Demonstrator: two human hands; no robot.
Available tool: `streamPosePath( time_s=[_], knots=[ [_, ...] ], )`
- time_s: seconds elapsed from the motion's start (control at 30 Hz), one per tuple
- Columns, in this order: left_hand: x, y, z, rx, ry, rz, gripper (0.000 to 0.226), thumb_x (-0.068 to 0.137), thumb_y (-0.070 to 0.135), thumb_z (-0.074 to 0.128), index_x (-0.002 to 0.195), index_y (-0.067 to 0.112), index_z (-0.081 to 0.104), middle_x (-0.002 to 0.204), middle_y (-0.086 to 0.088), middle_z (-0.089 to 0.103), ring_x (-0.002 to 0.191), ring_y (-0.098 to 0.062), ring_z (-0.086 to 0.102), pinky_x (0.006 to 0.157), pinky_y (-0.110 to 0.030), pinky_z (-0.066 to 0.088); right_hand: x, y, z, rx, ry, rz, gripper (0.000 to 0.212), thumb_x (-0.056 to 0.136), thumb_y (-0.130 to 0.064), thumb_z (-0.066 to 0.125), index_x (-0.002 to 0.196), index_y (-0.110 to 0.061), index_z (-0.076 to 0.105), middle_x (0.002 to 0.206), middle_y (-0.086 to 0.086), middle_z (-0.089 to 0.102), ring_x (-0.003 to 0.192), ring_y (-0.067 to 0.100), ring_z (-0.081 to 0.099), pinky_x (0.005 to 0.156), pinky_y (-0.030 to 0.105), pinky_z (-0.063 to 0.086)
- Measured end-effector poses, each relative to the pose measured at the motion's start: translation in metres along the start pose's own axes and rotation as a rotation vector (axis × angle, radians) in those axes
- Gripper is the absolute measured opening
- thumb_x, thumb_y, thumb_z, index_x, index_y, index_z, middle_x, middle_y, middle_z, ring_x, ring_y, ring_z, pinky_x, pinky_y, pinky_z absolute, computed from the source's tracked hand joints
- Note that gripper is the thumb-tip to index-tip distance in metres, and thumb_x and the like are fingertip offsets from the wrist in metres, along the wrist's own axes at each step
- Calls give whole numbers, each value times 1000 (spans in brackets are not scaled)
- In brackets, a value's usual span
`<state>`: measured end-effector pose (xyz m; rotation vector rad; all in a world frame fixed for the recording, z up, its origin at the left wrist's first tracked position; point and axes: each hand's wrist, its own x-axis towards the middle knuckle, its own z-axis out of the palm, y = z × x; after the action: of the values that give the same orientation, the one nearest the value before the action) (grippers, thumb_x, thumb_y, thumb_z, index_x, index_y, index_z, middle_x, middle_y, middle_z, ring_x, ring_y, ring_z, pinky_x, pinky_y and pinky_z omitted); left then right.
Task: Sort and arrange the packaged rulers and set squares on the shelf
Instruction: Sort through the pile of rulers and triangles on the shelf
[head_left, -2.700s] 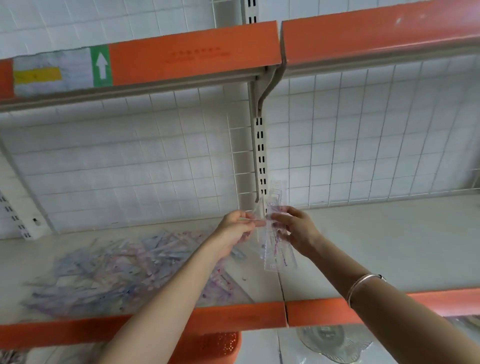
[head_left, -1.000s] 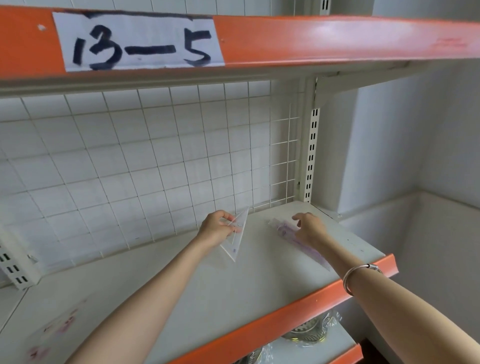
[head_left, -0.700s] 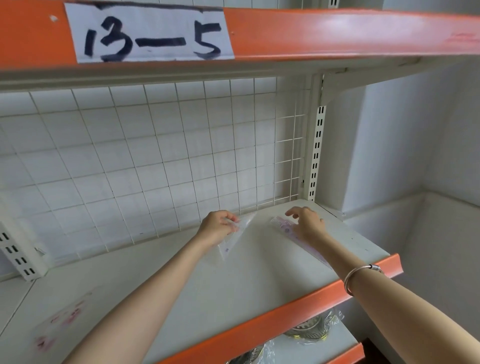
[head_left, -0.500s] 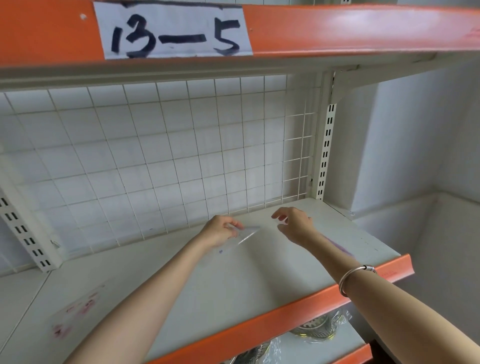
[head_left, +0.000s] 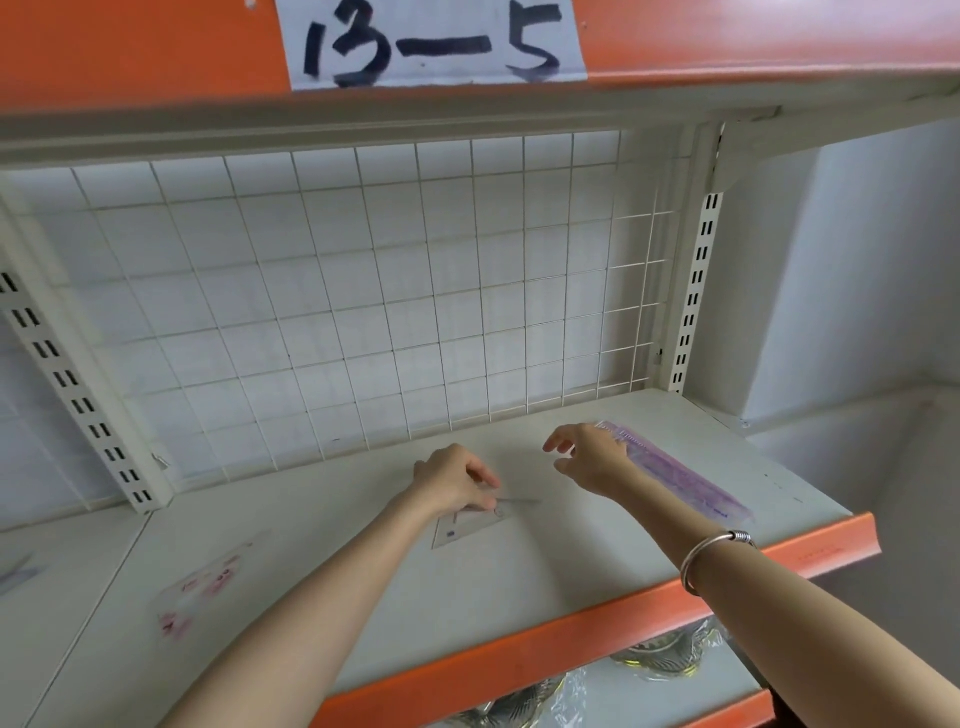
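A clear triangular set square lies nearly flat on the white shelf, near its middle. My left hand pinches the set square's upper edge with fingers closed on it. A stack of purple-printed packaged rulers lies on the shelf at the right, running diagonally toward the front corner. My right hand hovers just left of the rulers, fingers spread, holding nothing. A pink-printed clear packet lies on the shelf at the left.
A white wire grid backs the shelf. An orange lip edges its front, and an upper shelf with a "13-5" label hangs overhead. Wrapped glassware sits on the shelf below. A white wall stands at the right.
My left hand lowered the set square from upright to almost flat on the shelf. My right hand let go of the rulers and lifted off to their left. The view shifted right.
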<state>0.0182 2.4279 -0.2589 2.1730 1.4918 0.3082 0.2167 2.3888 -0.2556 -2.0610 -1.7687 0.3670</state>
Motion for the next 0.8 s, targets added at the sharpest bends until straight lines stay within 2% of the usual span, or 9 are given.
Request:
streamPosePath(
  time_s=[0.13,0.37,0.6,0.8],
  knots=[
    [-4,-6,-2,49,84,56,27,76,34,76,102,31,70,107,11,64,102,-8,52,85,-28,22,2,-4,0,-35,-18,-7,29,88,-14,56,114,-26,63,116,-4,60,109,16,54,95,37,34],
    [-20,-38,-26,194,211,72,25,88,35,63,112,30,65,116,9,61,117,-15,48,92,-29,23,4,-29,7,-156,-28,-102,36,88,-8,53,119,-25,59,122,0,57,116,19,50,96,37,30],
    [-63,-105,-66,303,250,-37,27,91,38,58,116,30,63,119,7,61,119,-18,45,95,-32,25,2,-94,36,-194,-36,-243,37,89,-5,50,120,-25,58,124,0,55,117,18,48,85,33,26],
    [-117,-174,-105,309,314,-145,27,90,38,59,115,31,63,119,8,61,119,-17,48,97,-33,28,-9,-174,75,-169,-81,-382,37,89,-6,51,120,-24,58,124,-1,57,118,16,49,91,32,29]
  ],
)
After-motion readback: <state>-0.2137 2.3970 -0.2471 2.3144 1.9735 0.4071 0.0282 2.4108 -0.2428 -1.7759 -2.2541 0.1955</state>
